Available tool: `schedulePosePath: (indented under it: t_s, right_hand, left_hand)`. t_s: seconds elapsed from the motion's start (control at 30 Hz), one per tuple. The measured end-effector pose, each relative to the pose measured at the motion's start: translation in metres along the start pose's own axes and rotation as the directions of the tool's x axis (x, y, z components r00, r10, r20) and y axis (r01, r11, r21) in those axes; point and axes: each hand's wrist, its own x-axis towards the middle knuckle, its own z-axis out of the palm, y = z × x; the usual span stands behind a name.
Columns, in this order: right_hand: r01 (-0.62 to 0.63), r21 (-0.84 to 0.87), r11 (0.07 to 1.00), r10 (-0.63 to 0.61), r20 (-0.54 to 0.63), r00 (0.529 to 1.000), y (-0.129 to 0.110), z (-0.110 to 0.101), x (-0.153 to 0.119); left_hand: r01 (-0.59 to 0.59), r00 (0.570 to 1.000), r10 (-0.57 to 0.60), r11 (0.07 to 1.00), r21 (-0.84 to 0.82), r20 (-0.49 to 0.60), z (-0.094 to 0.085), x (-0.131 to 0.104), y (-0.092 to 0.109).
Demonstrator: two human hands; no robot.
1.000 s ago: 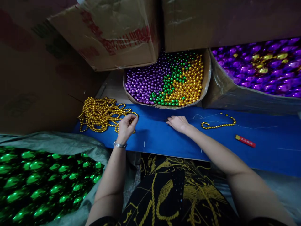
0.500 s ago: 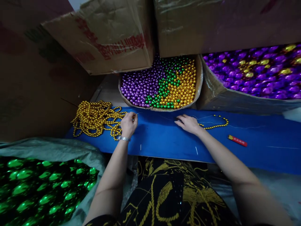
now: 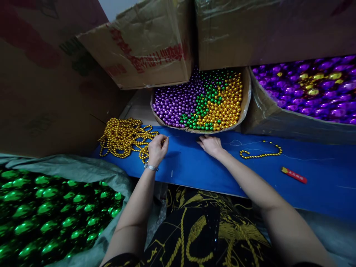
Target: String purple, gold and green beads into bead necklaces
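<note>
My left hand [image 3: 158, 149] is pinched closed at the right side of a heap of gold bead strings [image 3: 122, 136]. A thin pale thread [image 3: 172, 136] runs rightward from its fingertips. My right hand [image 3: 211, 145] reaches in from the right, just in front of the bead box, with fingers bent together and pointing left. What lies between them is hidden. To the right of that hand, a short gold bead string [image 3: 263, 154] rests curled on the blue table surface [image 3: 194, 170], with loose thread about it.
A cardboard box [image 3: 246, 111] of purple, green and gold beads stands behind my hands. Another box [image 3: 286, 120] holds larger purple and gold beads. A red-and-yellow stick-shaped item [image 3: 294, 175] lies at right. Green beads [image 3: 55, 215] fill a sack at lower left. Cartons [image 3: 150, 52] overhang the back.
The view has turned a little left. My right hand has moved left, closer to my left hand, and the dark thing at its fingers no longer shows. My left hand stays pinched.
</note>
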Motion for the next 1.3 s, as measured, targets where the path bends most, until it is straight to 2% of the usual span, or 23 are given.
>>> schedulePosePath:
  t_s: [0.3,0.4,0.5,0.63,0.73,0.8,0.9,0.97,1.0,1.03,1.07,1.1,1.17,1.2,1.23,1.27,1.3]
  right_hand:
    - [-0.038,-0.009,0.999,0.039,0.016,0.999,-0.004,0.005,0.007]
    - [-0.062,0.003,0.998,0.062,-0.007,0.998,0.007,0.003,-0.002]
    - [-0.065,0.021,0.998,0.065,-0.02,0.998,0.026,0.0,-0.014]
    - [-0.109,0.038,0.993,0.109,0.006,0.994,0.047,0.003,-0.022]
    - [-0.126,0.07,0.99,0.124,0.027,0.992,0.054,0.009,-0.02]
    - [-0.118,0.105,0.987,0.116,0.029,0.993,0.055,0.011,-0.02]
    - [-0.067,0.175,0.982,0.064,0.021,0.998,0.05,0.009,-0.031]
    - [0.019,0.234,0.972,-0.021,0.009,1.0,0.039,0.004,-0.047]
    - [0.073,0.263,0.962,-0.076,0.0,0.997,0.031,0.0,-0.057]
    - [0.138,0.297,0.945,-0.14,-0.016,0.99,0.023,-0.006,-0.069]
    - [0.204,0.33,0.922,-0.201,-0.044,0.979,0.014,-0.013,-0.081]
    - [0.285,0.37,0.884,-0.27,-0.093,0.958,0.007,-0.022,-0.094]
    - [0.481,0.449,0.753,-0.37,-0.315,0.874,0.0,-0.044,-0.118]
    - [0.544,0.467,0.697,-0.362,-0.426,0.829,0.001,-0.058,-0.129]
    - [0.575,0.484,0.659,-0.324,-0.507,0.799,0.006,-0.072,-0.14]
    - [0.552,0.527,0.646,-0.24,-0.545,0.803,0.015,-0.086,-0.15]
    - [0.496,0.597,0.631,-0.133,-0.547,0.827,0.027,-0.099,-0.161]
  left_hand:
    - [-0.024,1.0,0.024,1.0,-0.013,-0.017,-0.007,-0.003,0.0]
    - [-0.017,0.999,0.017,1.0,0.016,-0.04,-0.004,0.001,-0.004]
    - [-0.027,0.999,0.028,0.995,0.099,-0.018,0.005,0.006,-0.005]
    - [-0.061,0.991,0.02,0.946,0.317,0.131,0.03,0.01,-0.001]
    - [-0.129,0.956,-0.005,0.889,0.438,0.293,0.047,0.009,0.0]
    - [-0.165,0.932,-0.012,0.877,0.452,0.363,0.052,0.006,-0.001]
    - [-0.135,0.951,0.031,0.936,0.324,0.307,0.051,0.004,0.005]
    - [-0.068,0.965,0.059,0.997,0.028,0.257,0.048,0.002,0.019]
    - [-0.014,0.958,0.067,0.982,-0.188,0.278,0.047,0.001,0.03]
    - [0.063,0.939,0.085,0.909,-0.411,0.332,0.046,-0.001,0.044]
    - [0.166,0.906,0.119,0.784,-0.598,0.407,0.048,-0.003,0.06]
    - [0.287,0.852,0.173,0.635,-0.718,0.493,0.05,-0.007,0.077]
    - [0.517,0.704,0.312,0.391,-0.761,0.639,0.061,-0.015,0.114]
    - [0.601,0.627,0.38,0.318,-0.733,0.68,0.069,-0.019,0.131]
    - [0.653,0.569,0.445,0.268,-0.709,0.692,0.077,-0.023,0.147]
    - [0.674,0.529,0.509,0.234,-0.701,0.679,0.085,-0.027,0.161]
    - [0.678,0.493,0.57,0.222,-0.7,0.658,0.092,-0.029,0.173]
